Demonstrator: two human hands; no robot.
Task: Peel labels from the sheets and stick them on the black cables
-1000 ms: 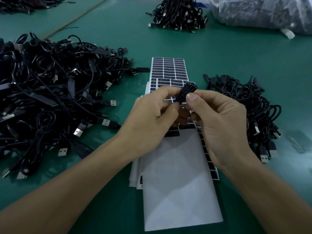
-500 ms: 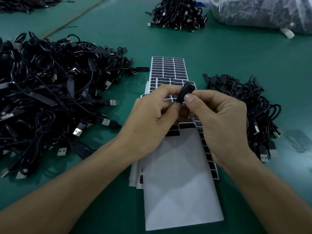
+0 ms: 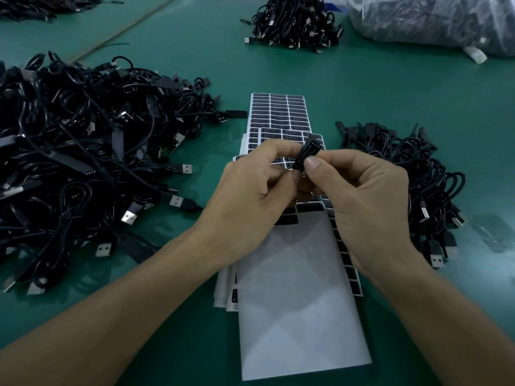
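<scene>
Above the label sheets, my left hand and my right hand meet. Between their fingertips is a small black connector block of a cable, tilted up to the right. The right thumb presses on its lower end; the left thumb and forefinger pinch it from the left. The rest of that cable is hidden behind my hands. The top sheet is mostly bare white backing, with black labels left along its right edge.
A big heap of black USB cables fills the left of the green table. A smaller pile lies right of the sheets. Another pile and a plastic bag of cables sit at the back.
Both hands stay in place over the sheets. The fingers have shifted slightly on the connector block, with the right thumb sliding a little along it.
</scene>
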